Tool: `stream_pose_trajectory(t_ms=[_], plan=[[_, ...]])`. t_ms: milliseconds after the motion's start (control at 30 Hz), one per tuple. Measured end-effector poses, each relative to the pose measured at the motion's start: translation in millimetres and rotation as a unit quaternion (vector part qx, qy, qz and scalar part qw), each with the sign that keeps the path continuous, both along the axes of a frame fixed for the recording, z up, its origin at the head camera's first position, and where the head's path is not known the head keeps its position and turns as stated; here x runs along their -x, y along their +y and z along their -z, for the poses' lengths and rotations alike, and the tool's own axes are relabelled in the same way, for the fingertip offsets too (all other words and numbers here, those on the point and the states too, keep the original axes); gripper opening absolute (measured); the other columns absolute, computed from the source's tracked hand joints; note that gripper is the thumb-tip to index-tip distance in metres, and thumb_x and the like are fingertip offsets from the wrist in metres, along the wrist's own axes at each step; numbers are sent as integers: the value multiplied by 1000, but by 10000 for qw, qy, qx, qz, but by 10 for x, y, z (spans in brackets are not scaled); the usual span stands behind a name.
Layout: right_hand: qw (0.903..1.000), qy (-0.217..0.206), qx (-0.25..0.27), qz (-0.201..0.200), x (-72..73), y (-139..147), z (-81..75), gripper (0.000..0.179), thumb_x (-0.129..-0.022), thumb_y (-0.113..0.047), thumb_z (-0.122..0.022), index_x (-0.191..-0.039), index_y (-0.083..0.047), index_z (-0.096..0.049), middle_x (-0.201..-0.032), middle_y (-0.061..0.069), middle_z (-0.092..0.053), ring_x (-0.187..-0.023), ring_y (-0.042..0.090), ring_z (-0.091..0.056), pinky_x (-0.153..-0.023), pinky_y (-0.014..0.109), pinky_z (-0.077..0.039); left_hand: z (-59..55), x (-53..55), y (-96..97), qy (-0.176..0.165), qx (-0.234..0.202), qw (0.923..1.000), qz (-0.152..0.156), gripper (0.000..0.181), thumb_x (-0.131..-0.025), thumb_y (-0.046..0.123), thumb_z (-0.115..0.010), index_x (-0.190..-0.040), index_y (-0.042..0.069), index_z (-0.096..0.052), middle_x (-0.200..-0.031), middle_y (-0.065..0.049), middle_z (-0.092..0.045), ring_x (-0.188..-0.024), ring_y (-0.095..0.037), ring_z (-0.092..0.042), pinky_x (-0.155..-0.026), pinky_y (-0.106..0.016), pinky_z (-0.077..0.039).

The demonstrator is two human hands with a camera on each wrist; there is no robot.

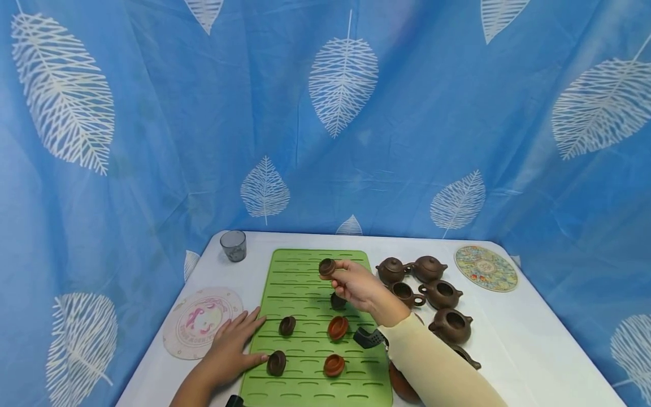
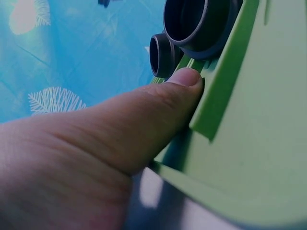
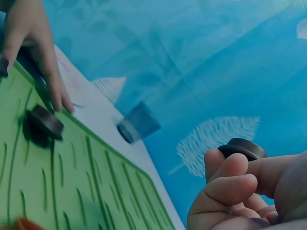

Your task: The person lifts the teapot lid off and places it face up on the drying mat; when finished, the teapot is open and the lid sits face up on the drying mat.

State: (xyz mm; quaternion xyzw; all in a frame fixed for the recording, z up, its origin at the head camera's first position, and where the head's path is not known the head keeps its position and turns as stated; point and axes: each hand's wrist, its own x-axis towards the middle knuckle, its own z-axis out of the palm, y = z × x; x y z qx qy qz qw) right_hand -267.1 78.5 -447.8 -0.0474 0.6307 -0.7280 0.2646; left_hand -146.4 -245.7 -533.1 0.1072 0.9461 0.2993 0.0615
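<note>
My right hand [image 1: 358,285] pinches a dark brown teapot lid [image 1: 327,267] above the far half of a green ridged mat [image 1: 300,277]. In the right wrist view the held lid [image 3: 243,148] shows between thumb and fingertips. My left hand [image 1: 229,345] lies along the mat's left edge with its fingers extended. Its thumb [image 2: 168,96] presses on the mat's rim, close to a dark lid [image 1: 276,363]. Another dark lid [image 1: 287,325] lies farther up, and a third [image 1: 338,301] is below the right hand. Two reddish lids [image 1: 338,328] [image 1: 334,365] lie on the mat's right half.
Several brown teapots [image 1: 452,326] crowd the table right of the mat; the two at the back [image 1: 428,268] wear lids. A reddish pot [image 1: 402,384] is partly hidden by the right sleeve. A glass [image 1: 234,246], a pink-patterned disc [image 1: 183,328] and a colourful round disc [image 1: 485,268] lie around the sides.
</note>
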Motion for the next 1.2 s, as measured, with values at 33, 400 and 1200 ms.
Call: stream_pose_trajectory(t_ms=[33, 400, 1200], plan=[[10000, -28, 17, -16, 1, -54, 15, 35, -112, -13, -50, -146, -3, -49, -123, 12, -67, -69, 1, -54, -57, 15, -47, 0, 0, 5, 4, -4, 10000, -5, 89, -82, 54, -85, -156, 18, -52, -171, -8, -34, -157, -45, -25, -122, -73, -12], [9979, -13, -508, -411, 2, -658, 239, 21, -110, -12, -52, -127, -2, -61, -118, 14, -72, -70, 6, -56, -60, 20, -47, 6, 19, 4, 74, 20, 9999, -75, 88, -82, 54, -85, -156, 18, -53, -170, -8, -35, -157, -45, -25, -122, -72, -12], [9806, 34, -1899, -478, -56, -907, 478, 16, -108, -2, -52, -113, 0, -66, -90, 15, -74, -60, 10, -61, -55, 21, -53, 28, 12, 15, 104, 54, 9999, -27, 88, -83, 56, -83, -156, 18, -52, -171, -8, -34, -157, -45, -25, -123, -71, -12]])
